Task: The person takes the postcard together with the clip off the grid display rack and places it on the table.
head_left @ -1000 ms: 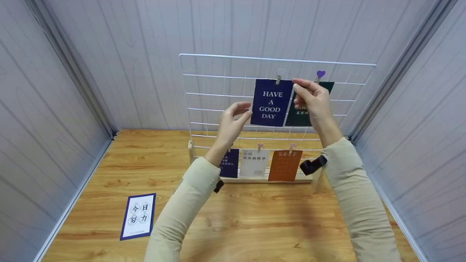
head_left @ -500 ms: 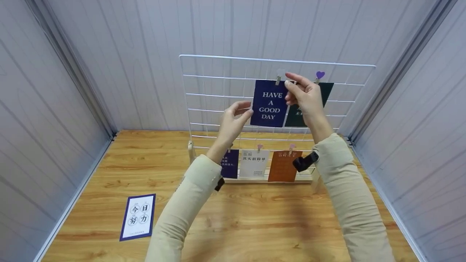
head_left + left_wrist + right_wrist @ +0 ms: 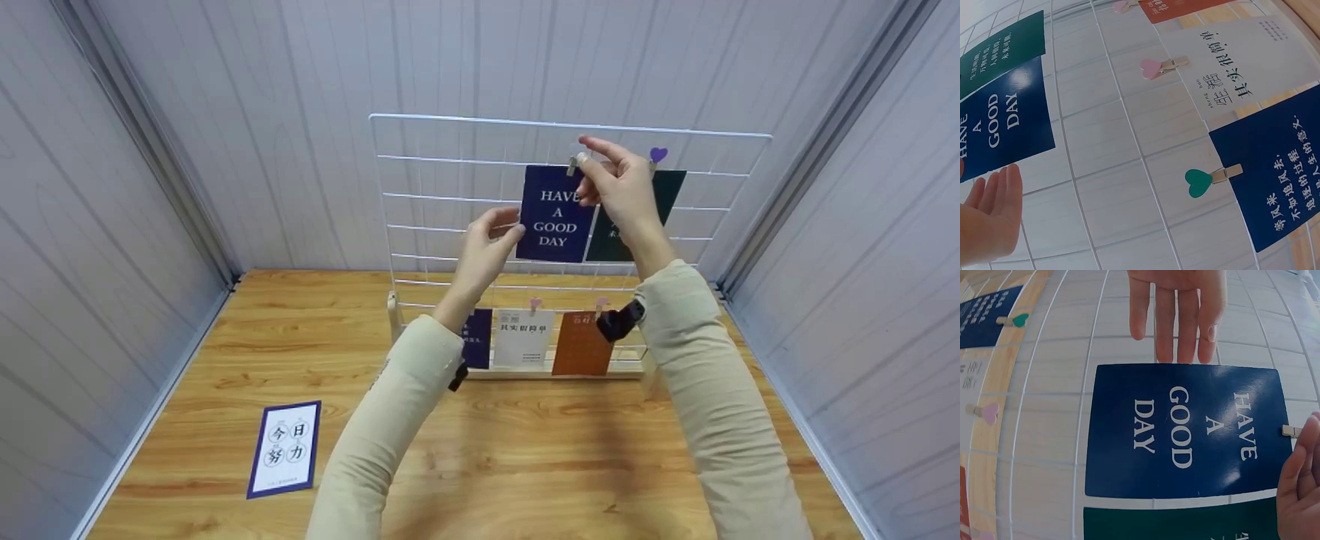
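Note:
In the head view a navy card (image 3: 553, 217) reading HAVE A GOOD DAY hangs from a wooden clip (image 3: 572, 165) on the white wire grid (image 3: 450, 199). My left hand (image 3: 486, 244) is at the card's left edge, thumb in front. The right wrist view shows that hand's straight fingers (image 3: 1176, 323) along this edge. My right hand (image 3: 624, 191) is at the clip, thumb and forefinger apart around its upper end, which they partly cover. Behind that hand hangs a dark green card (image 3: 670, 196) under a purple heart clip (image 3: 658, 154).
Lower on the grid hang another navy card (image 3: 1275, 174) with a green heart clip (image 3: 1199, 183), a white card (image 3: 523, 337) and an orange card (image 3: 581, 351). A blue-bordered card (image 3: 285, 450) lies on the wooden table (image 3: 510, 465). Panel walls (image 3: 285, 135) surround it.
My right hand has moved left and slightly up, from the navy card's upper right corner to the clip. My left hand has stayed nearly still at the card's left edge.

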`<state>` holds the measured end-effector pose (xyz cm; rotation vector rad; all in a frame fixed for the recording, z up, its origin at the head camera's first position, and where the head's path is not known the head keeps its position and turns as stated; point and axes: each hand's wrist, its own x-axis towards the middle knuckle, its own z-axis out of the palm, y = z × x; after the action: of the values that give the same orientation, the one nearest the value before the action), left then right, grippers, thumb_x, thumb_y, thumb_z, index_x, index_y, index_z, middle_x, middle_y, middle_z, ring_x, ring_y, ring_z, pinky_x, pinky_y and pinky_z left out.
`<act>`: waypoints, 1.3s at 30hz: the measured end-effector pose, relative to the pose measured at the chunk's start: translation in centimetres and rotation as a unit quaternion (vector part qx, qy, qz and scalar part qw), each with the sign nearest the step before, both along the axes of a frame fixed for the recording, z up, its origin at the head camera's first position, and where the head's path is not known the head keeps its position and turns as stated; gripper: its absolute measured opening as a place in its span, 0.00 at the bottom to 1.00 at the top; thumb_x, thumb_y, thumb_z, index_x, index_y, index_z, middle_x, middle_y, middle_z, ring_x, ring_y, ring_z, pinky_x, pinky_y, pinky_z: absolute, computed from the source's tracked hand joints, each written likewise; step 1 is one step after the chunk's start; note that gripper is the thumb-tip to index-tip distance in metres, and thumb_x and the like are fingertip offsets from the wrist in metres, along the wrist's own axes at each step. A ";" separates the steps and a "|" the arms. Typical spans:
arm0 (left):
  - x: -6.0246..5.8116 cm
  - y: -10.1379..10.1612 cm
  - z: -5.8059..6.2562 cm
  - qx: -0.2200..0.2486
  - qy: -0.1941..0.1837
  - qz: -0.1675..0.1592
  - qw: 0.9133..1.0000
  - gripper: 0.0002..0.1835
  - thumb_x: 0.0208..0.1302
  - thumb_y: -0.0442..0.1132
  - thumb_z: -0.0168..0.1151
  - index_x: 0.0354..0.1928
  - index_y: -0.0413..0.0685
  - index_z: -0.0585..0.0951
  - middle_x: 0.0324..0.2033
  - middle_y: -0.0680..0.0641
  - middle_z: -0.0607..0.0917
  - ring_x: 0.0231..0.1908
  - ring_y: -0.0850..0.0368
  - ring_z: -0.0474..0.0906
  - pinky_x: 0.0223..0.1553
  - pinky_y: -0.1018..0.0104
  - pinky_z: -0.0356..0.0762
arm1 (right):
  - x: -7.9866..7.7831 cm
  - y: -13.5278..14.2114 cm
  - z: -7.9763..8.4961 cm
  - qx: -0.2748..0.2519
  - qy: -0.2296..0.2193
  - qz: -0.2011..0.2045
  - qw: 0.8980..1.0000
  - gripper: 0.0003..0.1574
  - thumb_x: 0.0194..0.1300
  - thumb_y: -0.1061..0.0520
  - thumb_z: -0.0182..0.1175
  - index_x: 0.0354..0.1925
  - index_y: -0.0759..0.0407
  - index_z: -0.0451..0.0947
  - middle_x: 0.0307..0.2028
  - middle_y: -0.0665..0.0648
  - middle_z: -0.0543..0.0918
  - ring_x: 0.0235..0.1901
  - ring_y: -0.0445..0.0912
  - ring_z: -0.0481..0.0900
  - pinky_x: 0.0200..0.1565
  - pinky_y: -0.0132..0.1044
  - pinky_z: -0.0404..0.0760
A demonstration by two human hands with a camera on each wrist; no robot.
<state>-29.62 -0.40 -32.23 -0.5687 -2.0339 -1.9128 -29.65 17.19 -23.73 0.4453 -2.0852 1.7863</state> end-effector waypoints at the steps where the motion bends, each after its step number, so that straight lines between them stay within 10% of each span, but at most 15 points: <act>1: -0.1 0.0 0.0 0.000 0.003 0.003 1.000 0.15 0.58 0.30 0.55 0.48 0.33 0.73 0.44 0.40 0.77 0.43 0.54 0.74 0.45 0.72 0.70 | 0.0 -0.1 0.1 0.007 -0.003 -0.003 1.000 0.21 0.62 0.59 0.54 0.54 0.60 0.71 0.16 0.56 0.73 0.15 0.42 0.71 0.22 0.28 0.74; 14: -0.6 0.3 0.1 -0.026 0.008 0.021 0.999 0.15 0.58 0.30 0.55 0.47 0.33 0.74 0.42 0.40 0.78 0.41 0.54 0.74 0.43 0.72 0.70 | -0.4 -0.6 0.8 0.054 -0.035 -0.017 0.998 0.21 0.63 0.58 0.52 0.54 0.60 0.70 0.15 0.55 0.73 0.13 0.42 0.72 0.20 0.28 0.73; 39: -0.7 1.5 0.7 -0.075 0.002 0.100 0.992 0.08 0.57 0.32 0.57 0.38 0.37 0.79 0.32 0.46 0.81 0.33 0.58 0.76 0.35 0.73 0.72 | -1.1 0.1 1.1 -0.086 -0.086 0.023 0.992 0.17 0.59 0.62 0.57 0.46 0.68 0.74 0.17 0.55 0.74 0.15 0.41 0.71 0.20 0.27 0.73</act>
<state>-30.33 1.13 -31.55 -0.3848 -2.1551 -1.6527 -30.78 17.26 -22.63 0.3029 -2.0218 2.0772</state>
